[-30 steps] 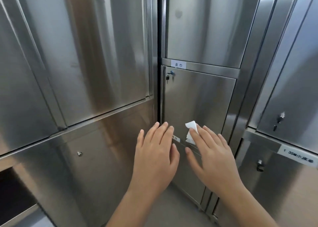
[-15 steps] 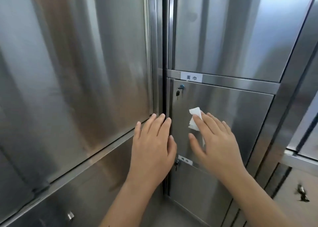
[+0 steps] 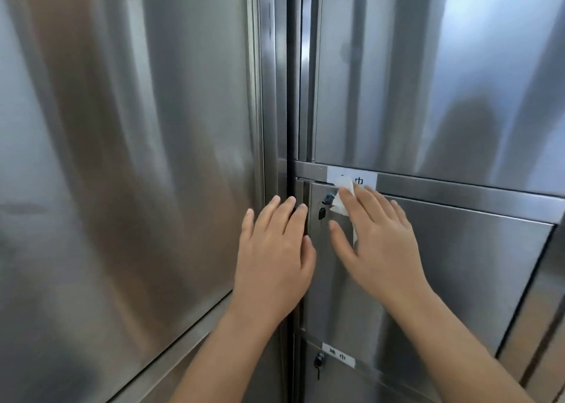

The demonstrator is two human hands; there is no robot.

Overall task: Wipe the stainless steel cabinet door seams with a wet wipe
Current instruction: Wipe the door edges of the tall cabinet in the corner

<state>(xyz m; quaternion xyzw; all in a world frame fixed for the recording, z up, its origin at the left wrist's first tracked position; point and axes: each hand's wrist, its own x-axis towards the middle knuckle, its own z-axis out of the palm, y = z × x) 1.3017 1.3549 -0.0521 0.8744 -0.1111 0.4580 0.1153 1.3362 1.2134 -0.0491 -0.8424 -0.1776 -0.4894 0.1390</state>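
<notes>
- the right hand [image 3: 377, 237], fingers straight, presses the wet wipe [image 3: 343, 202] on the top seam [image 3: 458, 209] of the door [image 3: 443, 280], eleven o'clock corner;
- the left hand [image 3: 275, 249] lies flat, holding nothing;
- I'd drag toward three o'clock, pressing into the groove.

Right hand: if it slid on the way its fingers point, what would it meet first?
Likely the white label on the rail above; the wet wipe under the right hand overlaps its edge.
</notes>
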